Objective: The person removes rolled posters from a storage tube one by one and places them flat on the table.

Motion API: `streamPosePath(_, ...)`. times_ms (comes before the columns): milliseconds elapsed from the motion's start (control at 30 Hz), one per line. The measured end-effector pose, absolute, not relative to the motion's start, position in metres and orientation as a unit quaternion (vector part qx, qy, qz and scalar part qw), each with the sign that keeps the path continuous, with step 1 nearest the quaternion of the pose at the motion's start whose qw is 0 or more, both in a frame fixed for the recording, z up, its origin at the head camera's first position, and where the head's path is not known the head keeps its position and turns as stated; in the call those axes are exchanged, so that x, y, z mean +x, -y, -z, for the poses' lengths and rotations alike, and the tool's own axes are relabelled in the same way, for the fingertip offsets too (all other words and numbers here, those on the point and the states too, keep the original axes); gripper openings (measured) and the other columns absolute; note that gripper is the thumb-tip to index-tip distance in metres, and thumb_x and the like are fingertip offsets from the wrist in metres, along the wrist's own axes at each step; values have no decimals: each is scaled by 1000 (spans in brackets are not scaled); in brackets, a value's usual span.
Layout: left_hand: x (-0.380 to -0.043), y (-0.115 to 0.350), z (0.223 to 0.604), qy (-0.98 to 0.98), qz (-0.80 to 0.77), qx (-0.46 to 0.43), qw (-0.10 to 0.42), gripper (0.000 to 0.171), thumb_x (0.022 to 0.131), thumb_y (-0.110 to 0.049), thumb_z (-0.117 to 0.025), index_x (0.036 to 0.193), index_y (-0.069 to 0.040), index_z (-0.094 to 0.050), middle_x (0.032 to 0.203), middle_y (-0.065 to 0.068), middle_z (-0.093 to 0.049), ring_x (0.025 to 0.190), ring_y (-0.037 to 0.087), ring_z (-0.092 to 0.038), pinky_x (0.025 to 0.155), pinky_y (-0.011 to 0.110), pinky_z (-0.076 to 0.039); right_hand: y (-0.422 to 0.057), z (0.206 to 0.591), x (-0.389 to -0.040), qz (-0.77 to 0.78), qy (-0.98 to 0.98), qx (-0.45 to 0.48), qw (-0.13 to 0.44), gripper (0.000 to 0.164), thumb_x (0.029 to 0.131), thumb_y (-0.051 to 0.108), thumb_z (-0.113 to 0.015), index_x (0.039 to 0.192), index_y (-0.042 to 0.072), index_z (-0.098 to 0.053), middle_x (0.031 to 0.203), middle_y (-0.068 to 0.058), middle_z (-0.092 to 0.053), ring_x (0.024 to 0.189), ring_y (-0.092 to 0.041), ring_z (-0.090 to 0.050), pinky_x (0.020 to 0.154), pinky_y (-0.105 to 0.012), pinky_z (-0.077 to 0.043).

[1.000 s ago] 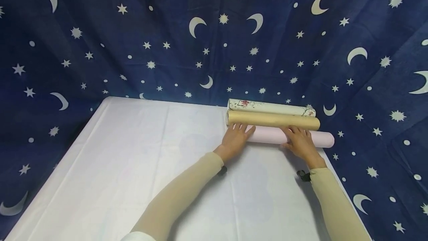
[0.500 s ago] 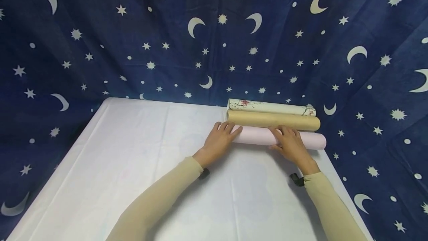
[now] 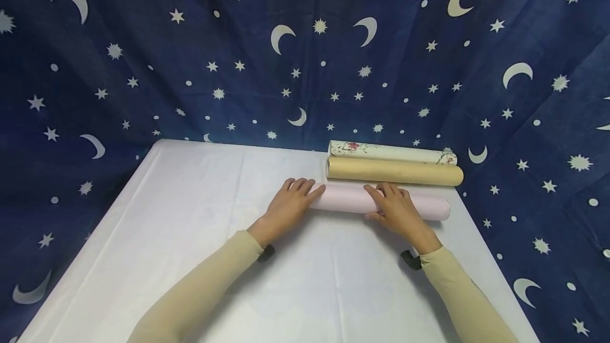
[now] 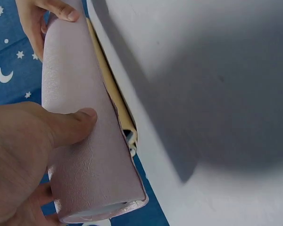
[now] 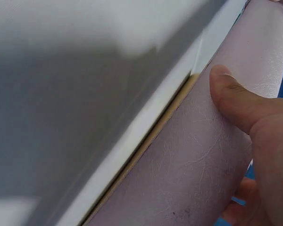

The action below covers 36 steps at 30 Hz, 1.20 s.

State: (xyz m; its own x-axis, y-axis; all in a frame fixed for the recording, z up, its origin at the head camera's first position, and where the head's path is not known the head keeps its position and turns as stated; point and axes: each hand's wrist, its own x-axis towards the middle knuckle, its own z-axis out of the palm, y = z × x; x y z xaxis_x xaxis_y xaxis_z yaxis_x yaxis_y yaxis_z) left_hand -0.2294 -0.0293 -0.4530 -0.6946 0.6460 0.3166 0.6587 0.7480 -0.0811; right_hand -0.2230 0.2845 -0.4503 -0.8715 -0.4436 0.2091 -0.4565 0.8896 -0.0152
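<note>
Gripping the pink roll [image 3: 344, 199], both hands [image 3: 286, 208] [image 3: 398, 213] have shifted it leftward.

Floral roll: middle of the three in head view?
No, the gold roll lies between the floral roll and the pink roll.

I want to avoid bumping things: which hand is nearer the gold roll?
Right. The right hand is just in front of the gold roll, near its middle; the left hand is beyond its left end.
</note>
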Motion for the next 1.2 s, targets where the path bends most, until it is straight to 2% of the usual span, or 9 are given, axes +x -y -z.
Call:
streamPosePath(300,-227,63,454,915,38,-367,162,60,91,-17,-69,146,-20,-45,136,10,-56,124,28,-54,105,46,-42,-257,454,-225,-17,967,242,75,71,85,47,-73,144,21,-44,125,-15,-52,119,-36,-51,91,-60,-42)
streamPosePath(833,-224,92,472,924,65,-354,128,64,87,-17,-74,145,-19,-47,137,11,-58,126,30,-54,104,47,-43,-229,469,-232,-20,963,260,65,71,83,45,-75,144,20,-47,124,-13,-56,114,-33,-55,90,-54,-45)
streamPosePath(1033,-225,94,477,919,70,-362,140,64,87,-14,-74,144,-18,-47,138,12,-57,126,31,-55,105,47,-43,-228,469,-231,-44,964,257,58,72,82,43,-77,143,19,-48,124,-14,-56,114,-35,-54,93,-57,-43)
streamPosePath(1200,-225,100,478,908,101,-377,151,62,86,-19,-75,141,-15,-49,150,14,-46,135,30,-47,111,48,-40,-221,468,-229,-68,967,242,39,78,82,46,-76,147,19,-43,135,-14,-53,123,-38,-51,104,-65,-33)
